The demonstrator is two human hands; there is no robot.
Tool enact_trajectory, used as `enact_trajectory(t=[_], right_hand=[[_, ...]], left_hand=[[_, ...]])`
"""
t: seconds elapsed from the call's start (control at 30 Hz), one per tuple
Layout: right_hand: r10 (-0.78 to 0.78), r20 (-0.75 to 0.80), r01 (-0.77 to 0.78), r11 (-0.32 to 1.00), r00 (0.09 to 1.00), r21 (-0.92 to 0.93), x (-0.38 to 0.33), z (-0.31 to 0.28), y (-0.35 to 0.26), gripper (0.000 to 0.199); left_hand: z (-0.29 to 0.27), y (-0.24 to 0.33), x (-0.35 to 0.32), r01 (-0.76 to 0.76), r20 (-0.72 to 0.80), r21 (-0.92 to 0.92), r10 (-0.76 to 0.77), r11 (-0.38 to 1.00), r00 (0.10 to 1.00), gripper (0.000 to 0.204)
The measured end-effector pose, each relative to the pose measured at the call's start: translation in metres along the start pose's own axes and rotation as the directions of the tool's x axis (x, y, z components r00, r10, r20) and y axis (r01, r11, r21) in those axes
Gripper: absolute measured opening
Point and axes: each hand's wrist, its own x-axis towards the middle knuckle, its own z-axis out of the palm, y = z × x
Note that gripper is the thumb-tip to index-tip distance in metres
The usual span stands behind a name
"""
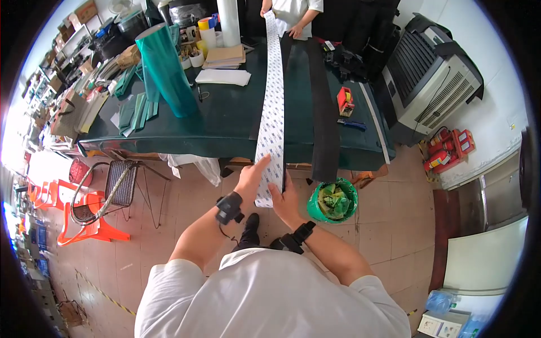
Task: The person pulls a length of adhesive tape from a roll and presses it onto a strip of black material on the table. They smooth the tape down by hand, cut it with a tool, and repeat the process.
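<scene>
Closest to the camera, a white shirt [265, 298] over the person's own shoulders. Beyond, between both hands, the near end of a long white patterned strip [273, 101], stretched from past the table edge across to a co-worker's hand [266, 7]. At its right side, gripped between thumb and fingers of the right hand [286, 201]; at its left, touched by an outstretched finger of the left hand [247, 179], its other fingers too hidden to tell how tightly closed. To the right, a black strip [326, 107] draped over the edge, a red tape dispenser [345, 104], a blue cutter [354, 124]; to the left, white sheets [222, 77] and a tilted teal roll [169, 73]. Close by the right forearm, a filled green bin [316, 210]. Underneath all the tabletop clutter, a dark green table [225, 121]; around it, tiled floor [389, 242], an orange chair [93, 228], a bulky air cooler [431, 84] and red fire extinguishers [438, 160].
</scene>
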Motion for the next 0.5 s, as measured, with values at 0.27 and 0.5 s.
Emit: enact_trajectory(t=[0.27,0.5], right_hand=[[0.490,0.476,-0.681,0.565,0.731,0.465,0.075,-0.037,-0.045,0.059],[0.564,0.161,-0.586,0.774,0.810,0.240,0.049,-0.014,0.007,0.051]], left_hand=[[-0.005,-0.069,-0.026,-0.510,0.055,0.707,0.681,0.490,0.730,0.068],[-0.010,-0.045,-0.010,-0.481,0.094,0.425,0.490,0.767,0.866,0.074]])
